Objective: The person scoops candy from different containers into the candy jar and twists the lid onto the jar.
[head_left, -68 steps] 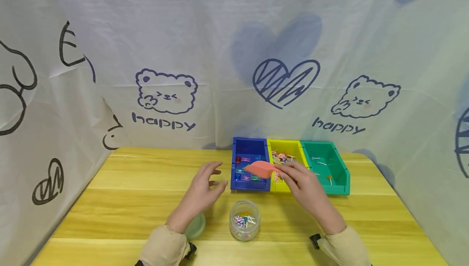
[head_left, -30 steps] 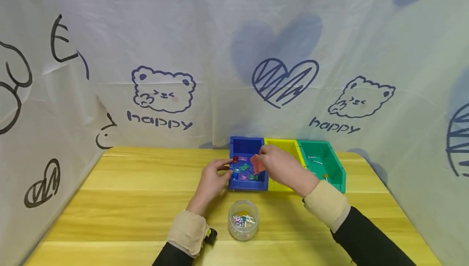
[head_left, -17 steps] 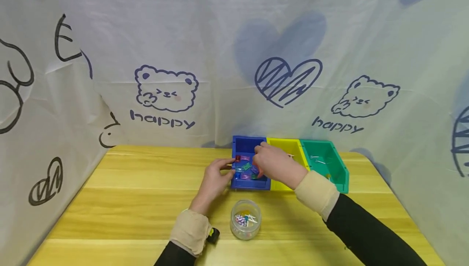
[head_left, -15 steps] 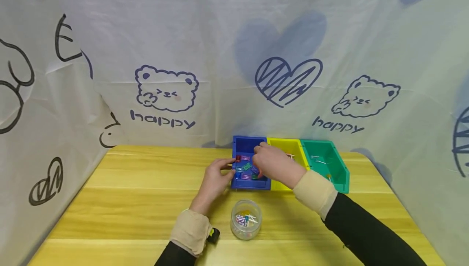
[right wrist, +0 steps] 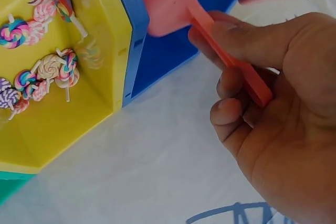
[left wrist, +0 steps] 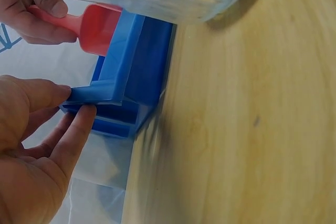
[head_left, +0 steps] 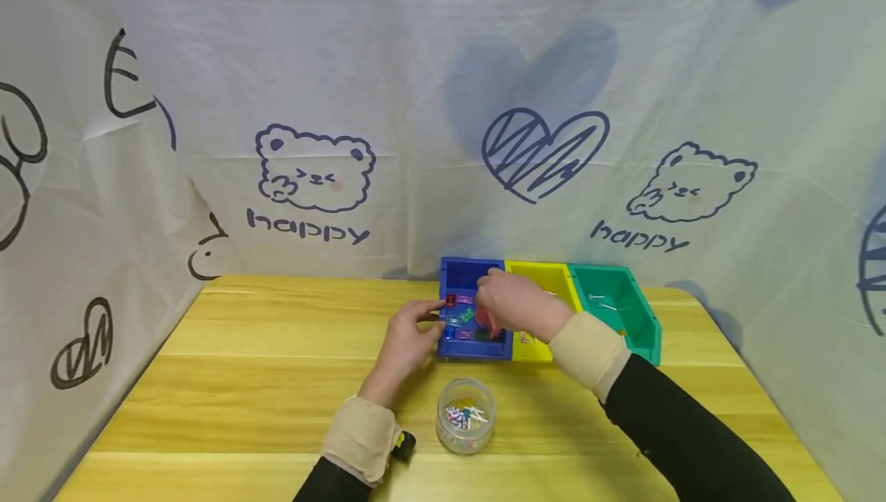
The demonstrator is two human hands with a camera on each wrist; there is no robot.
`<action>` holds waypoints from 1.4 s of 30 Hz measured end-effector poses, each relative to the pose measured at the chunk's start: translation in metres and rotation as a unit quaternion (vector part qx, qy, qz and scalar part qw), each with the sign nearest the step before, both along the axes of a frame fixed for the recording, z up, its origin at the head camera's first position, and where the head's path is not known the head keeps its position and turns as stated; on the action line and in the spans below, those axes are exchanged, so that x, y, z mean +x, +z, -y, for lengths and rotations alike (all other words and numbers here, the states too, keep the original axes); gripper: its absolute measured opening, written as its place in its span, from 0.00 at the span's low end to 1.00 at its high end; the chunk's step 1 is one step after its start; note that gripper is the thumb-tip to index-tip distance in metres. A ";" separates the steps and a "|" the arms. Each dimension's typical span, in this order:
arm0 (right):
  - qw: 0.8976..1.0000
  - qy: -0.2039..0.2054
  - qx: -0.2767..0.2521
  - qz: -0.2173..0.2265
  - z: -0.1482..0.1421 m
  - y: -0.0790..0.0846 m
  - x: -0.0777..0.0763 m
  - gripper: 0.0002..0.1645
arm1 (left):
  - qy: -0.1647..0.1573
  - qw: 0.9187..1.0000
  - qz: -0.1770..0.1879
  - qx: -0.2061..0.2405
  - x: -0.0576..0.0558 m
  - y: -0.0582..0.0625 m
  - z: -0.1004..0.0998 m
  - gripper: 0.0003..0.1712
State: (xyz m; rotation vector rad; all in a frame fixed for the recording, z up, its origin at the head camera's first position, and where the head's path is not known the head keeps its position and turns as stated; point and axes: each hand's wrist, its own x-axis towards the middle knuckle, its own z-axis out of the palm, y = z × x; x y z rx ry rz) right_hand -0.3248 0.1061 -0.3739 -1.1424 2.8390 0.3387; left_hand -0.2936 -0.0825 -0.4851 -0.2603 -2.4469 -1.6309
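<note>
Coral scoop (right wrist: 168, 3) is inside the blue bin (left wrist: 147, 61); I have the right hand (right wrist: 294, 114) gripping the scoop's handle (right wrist: 256, 86), left hand (head_left: 404, 340) pinching the bin's left edge (left wrist: 97, 94).

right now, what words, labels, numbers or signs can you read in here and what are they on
"happy": on the white cloth, under the left bear drawing
"happy": on the white cloth, under the right bear drawing
The E-shaped mark at far left may be only a drawing.
None readable on the blue bin, yellow bin, green bin, jar or pink scoop.
</note>
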 end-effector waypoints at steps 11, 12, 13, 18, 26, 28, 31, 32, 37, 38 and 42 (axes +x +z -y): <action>0.992 -0.030 -0.088 0.084 -0.014 -0.002 -0.014 0.09 | 0.004 1.000 0.002 0.004 0.001 0.000 0.000 0.20; 0.991 -0.032 -0.095 0.090 -0.015 -0.002 -0.015 0.10 | 0.004 1.000 0.004 0.004 0.001 0.000 0.000 0.20; 0.990 -0.034 -0.101 0.094 -0.016 -0.003 -0.014 0.11 | 0.005 1.000 0.005 0.004 0.001 0.000 0.000 0.20; 0.988 -0.023 -0.126 0.086 -0.022 -0.006 -0.014 0.11 | 0.005 1.000 0.005 0.003 0.000 0.000 0.000 0.21; 0.984 -0.039 -0.156 0.078 -0.029 -0.014 -0.010 0.11 | 0.005 1.000 0.010 -0.004 0.002 0.003 -0.001 0.20; 0.982 -0.041 -0.167 0.076 -0.030 -0.016 -0.009 0.11 | 0.004 1.000 0.009 -0.001 0.002 0.003 -0.001 0.20; 0.981 -0.031 -0.179 0.069 -0.031 -0.020 -0.008 0.11 | 0.005 1.000 0.005 0.000 0.001 0.003 -0.001 0.20; 0.980 -0.031 -0.184 0.069 -0.032 -0.021 -0.008 0.11 | 0.005 1.000 0.004 0.000 0.001 0.003 -0.001 0.20; 0.974 -0.044 -0.206 0.080 -0.034 -0.027 -0.006 0.12 | 0.004 1.000 0.002 -0.008 0.001 0.003 -0.001 0.21; 0.973 -0.042 -0.211 0.082 -0.034 -0.029 -0.006 0.12 | 0.004 1.000 0.004 -0.009 0.001 0.003 -0.001 0.21; 0.971 -0.028 -0.225 0.080 -0.035 -0.037 -0.005 0.13 | 0.005 1.000 0.011 -0.011 0.000 0.003 -0.001 0.21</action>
